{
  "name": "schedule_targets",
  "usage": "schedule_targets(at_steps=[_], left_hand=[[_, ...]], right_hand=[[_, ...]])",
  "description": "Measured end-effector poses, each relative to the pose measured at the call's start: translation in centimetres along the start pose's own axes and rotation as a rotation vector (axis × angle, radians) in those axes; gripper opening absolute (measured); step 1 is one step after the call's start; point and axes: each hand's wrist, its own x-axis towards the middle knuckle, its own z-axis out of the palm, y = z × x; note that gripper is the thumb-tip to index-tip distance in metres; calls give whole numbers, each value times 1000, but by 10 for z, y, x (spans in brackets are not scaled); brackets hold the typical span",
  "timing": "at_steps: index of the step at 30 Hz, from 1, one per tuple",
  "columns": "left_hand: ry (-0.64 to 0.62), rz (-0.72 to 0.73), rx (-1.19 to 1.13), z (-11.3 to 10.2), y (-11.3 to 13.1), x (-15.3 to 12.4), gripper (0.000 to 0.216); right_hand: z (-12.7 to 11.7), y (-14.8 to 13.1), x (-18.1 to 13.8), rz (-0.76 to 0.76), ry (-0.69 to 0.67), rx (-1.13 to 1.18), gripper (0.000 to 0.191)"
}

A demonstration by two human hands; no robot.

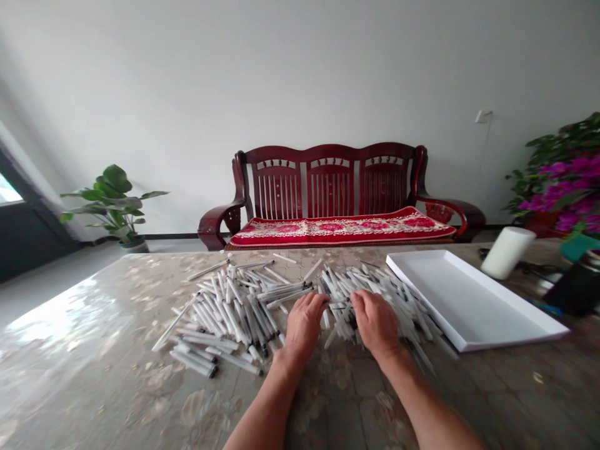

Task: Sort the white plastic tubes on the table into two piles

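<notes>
A big heap of white pens (pixel 244 300) with dark tips lies spread across the patterned table (pixel 94 337). My left hand (pixel 304 325) rests on the middle of the heap, its fingers curled down onto pens. My right hand (pixel 375 322) lies just to the right, its fingers also curled over pens (pixel 398 294) on that side. What either hand grips under its fingers is hidden. An empty white tray (pixel 469 306) sits to the right of my right hand.
A white cylinder (pixel 507 251) and dark objects (pixel 576 287) stand at the table's right end. Behind the table is a dark red wooden bench (pixel 328 187) with a red cushion. A green plant (pixel 115 203) stands at left, a flowering plant (pixel 562 181) at right.
</notes>
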Motion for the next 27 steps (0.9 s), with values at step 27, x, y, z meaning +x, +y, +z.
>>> schedule_targets(at_steps=[27], left_hand=[[-54, 38, 22, -2, -4, 1, 15]], right_hand=[[-1, 8, 3, -17, -94, 282, 24]])
